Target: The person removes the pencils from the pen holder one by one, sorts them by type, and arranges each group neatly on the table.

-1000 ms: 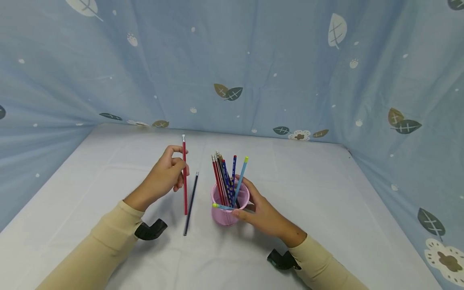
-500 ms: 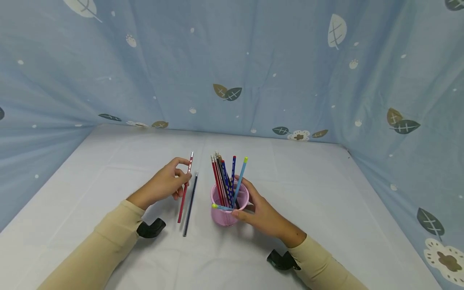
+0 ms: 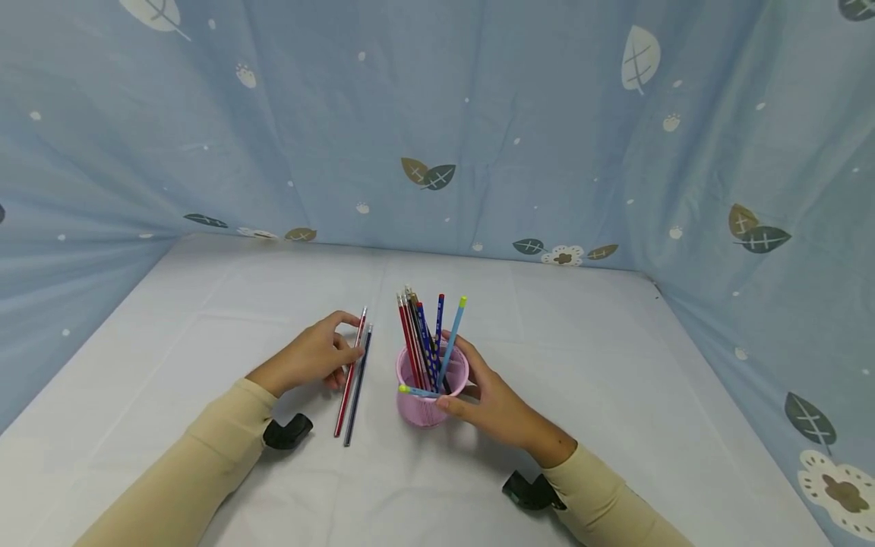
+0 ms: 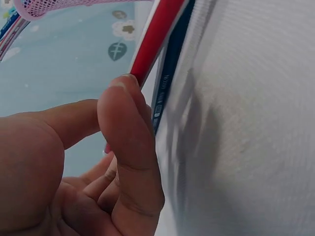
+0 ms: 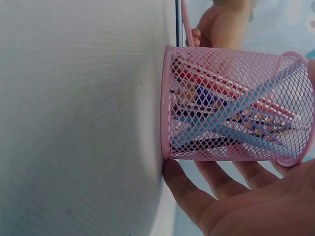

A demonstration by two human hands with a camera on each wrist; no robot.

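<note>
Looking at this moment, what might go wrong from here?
The left hand holds the red pencil right beside the dark pencil, so it could knock or roll that one.

One light blue pencil leans low, its yellow end poking out past the near rim of the cup; it might catch on something.

The right hand grips the cup, so a careless tug could tip it.

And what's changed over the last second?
The left hand, pinching the red pencil, has drawn it toward the head view's bottom and slanted it alongside the dark pencil. Nothing was let go. The right hand still holds the pink mesh cup, and the dark pencil hasn't moved.
</note>
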